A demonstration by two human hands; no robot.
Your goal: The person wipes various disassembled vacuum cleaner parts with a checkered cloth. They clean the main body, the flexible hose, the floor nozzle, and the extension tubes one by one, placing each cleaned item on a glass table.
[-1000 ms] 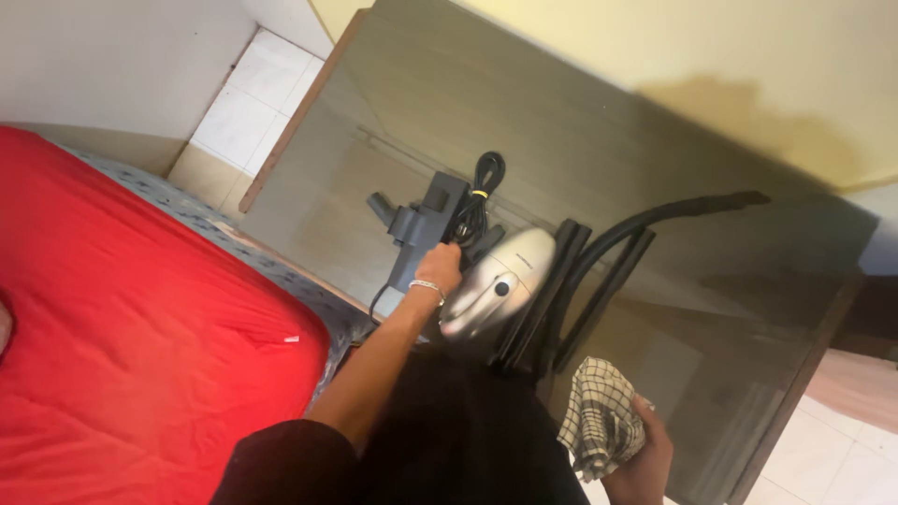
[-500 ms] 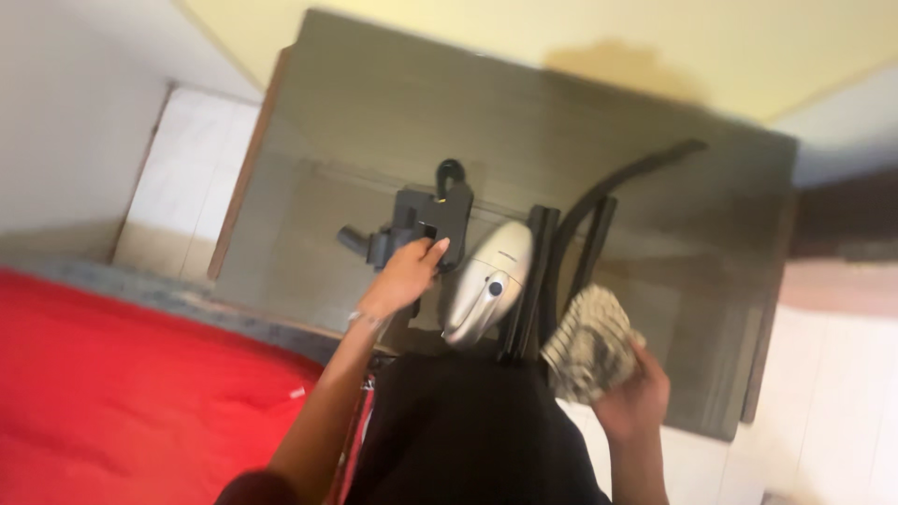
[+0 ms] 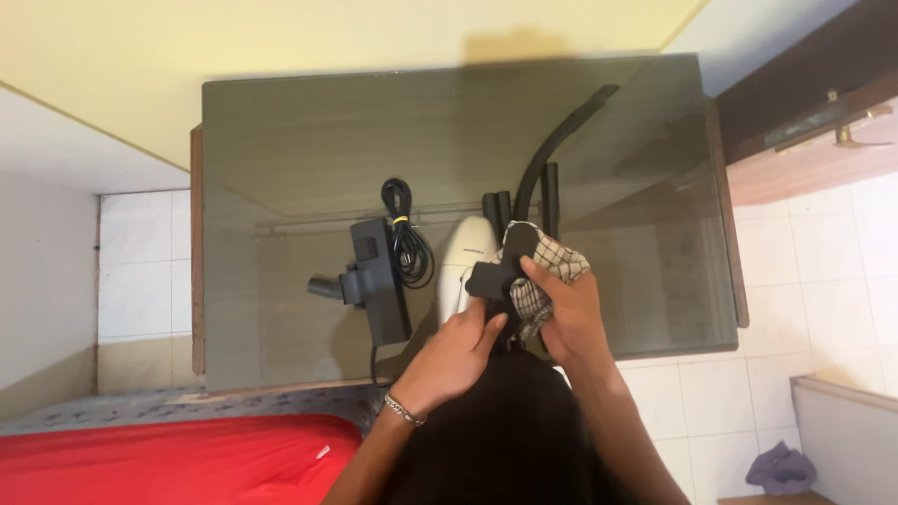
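Black plastic vacuum attachment [image 3: 494, 277], held above the glass counter [image 3: 281, 140] over the white vacuum body [image 3: 465, 257], sits in the left hand's [image 3: 458, 351] closed grip while the right hand [image 3: 568, 313] presses a checked cloth [image 3: 552, 271] against it, best wiped with firm support underneath.

Vacuum cleaner [image 3: 465, 257] — partly hidden behind both hands.
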